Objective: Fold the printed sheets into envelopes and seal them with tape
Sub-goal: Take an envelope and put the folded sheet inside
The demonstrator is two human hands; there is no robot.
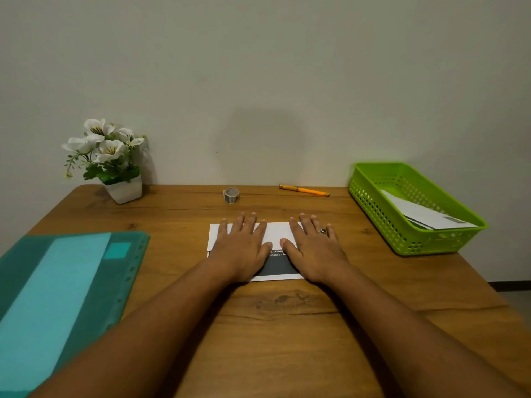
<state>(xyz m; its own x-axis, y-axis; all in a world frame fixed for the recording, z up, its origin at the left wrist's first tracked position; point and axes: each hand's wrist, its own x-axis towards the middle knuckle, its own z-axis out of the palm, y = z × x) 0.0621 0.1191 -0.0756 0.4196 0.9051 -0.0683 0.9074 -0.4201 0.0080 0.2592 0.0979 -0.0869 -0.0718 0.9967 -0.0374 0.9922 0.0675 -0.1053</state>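
A folded printed sheet (pixel 277 232) lies flat in the middle of the wooden table (pixel 287 311), its white flap over a dark printed panel with white text. My left hand (pixel 242 248) presses flat on its left half with straight fingers. On the right half my right hand (pixel 314 248) presses flat too, a ring on one finger. A small roll of tape (pixel 231 195) stands behind the sheet near the wall. The sheet's lower corners are hidden under my palms.
A green plastic basket (pixel 373 202) at the right holds white folded paper (pixel 422 215). A teal plastic folder (pixel 63 288) with pale sheets lies at the left. An orange pen (pixel 304 190) and a potted white flower (pixel 110 159) stand along the wall.
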